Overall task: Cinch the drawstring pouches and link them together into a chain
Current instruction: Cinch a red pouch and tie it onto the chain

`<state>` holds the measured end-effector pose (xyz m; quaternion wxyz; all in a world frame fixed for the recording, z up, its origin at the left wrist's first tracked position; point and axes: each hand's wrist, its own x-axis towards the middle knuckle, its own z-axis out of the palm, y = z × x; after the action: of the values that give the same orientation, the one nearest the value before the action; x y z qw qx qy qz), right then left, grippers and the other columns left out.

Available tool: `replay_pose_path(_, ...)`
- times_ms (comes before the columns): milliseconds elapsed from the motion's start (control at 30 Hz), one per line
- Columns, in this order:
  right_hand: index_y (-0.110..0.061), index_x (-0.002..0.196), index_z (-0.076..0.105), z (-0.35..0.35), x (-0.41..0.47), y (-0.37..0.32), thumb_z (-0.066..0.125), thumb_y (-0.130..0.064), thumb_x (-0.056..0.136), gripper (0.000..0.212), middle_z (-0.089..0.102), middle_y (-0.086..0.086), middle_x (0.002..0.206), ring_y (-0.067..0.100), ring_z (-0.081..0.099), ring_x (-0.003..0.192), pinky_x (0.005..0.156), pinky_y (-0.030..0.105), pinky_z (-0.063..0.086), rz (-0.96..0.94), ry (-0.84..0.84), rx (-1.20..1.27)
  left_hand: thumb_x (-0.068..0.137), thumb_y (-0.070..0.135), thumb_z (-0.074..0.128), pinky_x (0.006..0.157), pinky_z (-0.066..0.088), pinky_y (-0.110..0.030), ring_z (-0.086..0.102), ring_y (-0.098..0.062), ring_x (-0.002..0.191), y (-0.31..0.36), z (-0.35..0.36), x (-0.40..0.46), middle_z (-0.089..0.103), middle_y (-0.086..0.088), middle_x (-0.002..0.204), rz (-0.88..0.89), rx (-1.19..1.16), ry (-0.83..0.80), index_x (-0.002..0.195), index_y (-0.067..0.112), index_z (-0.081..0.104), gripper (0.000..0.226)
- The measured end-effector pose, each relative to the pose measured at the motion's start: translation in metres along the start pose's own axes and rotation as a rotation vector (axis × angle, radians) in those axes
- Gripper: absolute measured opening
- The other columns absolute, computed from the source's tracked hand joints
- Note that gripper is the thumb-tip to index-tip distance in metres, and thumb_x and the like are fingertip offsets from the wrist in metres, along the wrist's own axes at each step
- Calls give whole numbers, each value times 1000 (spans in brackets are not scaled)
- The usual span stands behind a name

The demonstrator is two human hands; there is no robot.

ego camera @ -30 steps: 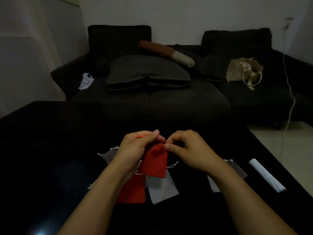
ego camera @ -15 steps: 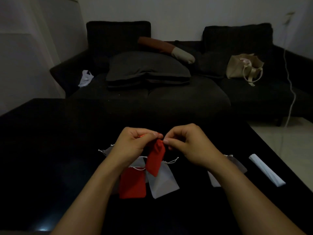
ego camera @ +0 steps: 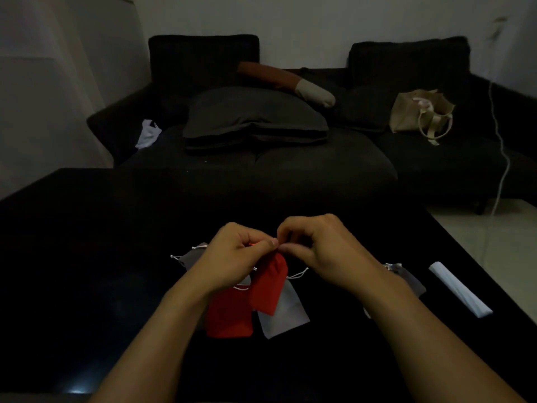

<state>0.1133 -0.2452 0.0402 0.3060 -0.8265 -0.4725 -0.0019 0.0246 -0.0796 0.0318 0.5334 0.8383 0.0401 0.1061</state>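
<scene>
1. The black table [ego camera: 87,286] is glossy; its left part is bare dark surface, and its far edge runs just before a dark fabric sofa [ego camera: 290,175].
2. A grey pouch [ego camera: 190,257] with a thin white cord lies flat, partly hidden behind the left hand [ego camera: 235,257].
3. The left hand has its fingers curled, thumb and forefinger pinching the gathered neck of the hanging red pouch [ego camera: 268,286], a soft rectangular cloth bag tilted above the table.
4. A second red pouch [ego camera: 229,314] lies flat beneath the left wrist, touching a pale grey pouch [ego camera: 283,315] that the hanging one overlaps.
5. The right hand [ego camera: 322,248] meets the left at the pouch's neck, fingers curled and fingertips pinching there; whether it grips cord or cloth cannot be told.
6. Another grey pouch [ego camera: 409,282] shows behind the right forearm.
7. A white folded strip [ego camera: 459,289] lies slantwise near the table's right edge, with pale floor [ego camera: 494,242] beyond.
</scene>
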Motion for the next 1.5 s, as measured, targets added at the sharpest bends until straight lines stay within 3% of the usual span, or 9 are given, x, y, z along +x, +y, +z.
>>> replay_pose_path(167, -29, 90, 65, -1, -2, -1, 69, -21, 90, 8, 68, -8, 80, 2, 64, 74, 69, 23, 52, 7, -76, 132, 94, 10, 59, 87, 53, -51, 69, -41, 90, 3, -3, -1, 73, -25, 88, -51, -44, -54, 88, 3, 78, 20)
replay_pose_path(333, -3, 96, 53, -5, -5, -3, 58, -9, 97, 8, 59, 15, 73, 20, 56, 66, 65, 28, 49, 44, -120, 550, 88, 0, 60, 53, 47, -13, 62, -4, 53, 10, -8, -2, 69, -4, 61, -99, -347, -36, 88, -5, 72, 13)
replay_pose_path(500, -8, 96, 48, -6, -6, -9, 52, -4, 98, 6, 52, 10, 68, 15, 53, 61, 63, 28, 51, 51, -131, 889, 71, 12, 69, 54, 51, -18, 67, -12, 59, 12, -8, -4, 72, -11, 69, -126, -559, -36, 75, 9, 77, 9)
replay_pose_path(767, -9, 97, 51, -4, -5, -8, 55, -8, 96, 5, 51, 10, 68, 20, 52, 65, 68, 31, 51, 71, -123, 1071, 62, 12, 73, 57, 54, -20, 67, -14, 62, 15, -6, -5, 72, -8, 71, -206, -645, 18, 70, 14, 77, 9)
replay_pose_path(967, -2, 102, 67, -11, -6, -5, 65, 0, 87, 15, 68, 14, 74, 22, 70, 73, 72, 29, 56, 193, -11, 949, 61, 5, 74, 56, 56, -22, 68, -15, 59, 18, -7, -5, 73, -9, 73, -236, -708, 112, 85, 11, 71, 25)
replay_pose_path(1100, -18, 96, 78, -16, -8, 1, 73, -10, 85, 14, 76, -5, 83, 5, 72, 82, 79, 23, 55, 195, -6, 404, 72, -2, 75, 59, 57, -21, 71, -16, 65, 16, -10, -2, 75, -11, 78, -186, -582, 245, 95, 7, 70, 26)
replay_pose_path(1200, -23, 94, 78, -7, -8, -5, 73, -16, 87, 11, 73, -9, 85, 1, 68, 83, 79, 22, 54, 48, 145, 187, 76, -2, 77, 62, 59, -23, 72, -15, 67, 11, -7, -3, 75, -9, 76, -72, -307, 308, 91, 8, 72, 18)
replay_pose_path(1367, -16, 98, 77, 6, -3, -13, 72, -14, 86, 12, 69, -2, 87, 12, 62, 80, 71, 33, 54, -243, 257, -161, 79, -3, 74, 68, 58, -21, 73, -13, 77, 11, -4, -4, 76, -6, 81, 45, -120, 117, 95, 12, 72, 22)
replay_pose_path(1500, -15, 92, 79, -4, -4, -8, 77, -12, 82, 11, 73, -4, 83, 5, 68, 78, 74, 23, 55, -92, 305, 87, 79, -6, 72, 68, 56, -22, 73, -17, 78, 11, -6, -5, 76, -13, 84, 43, -223, 25, 104, 7, 69, 28)
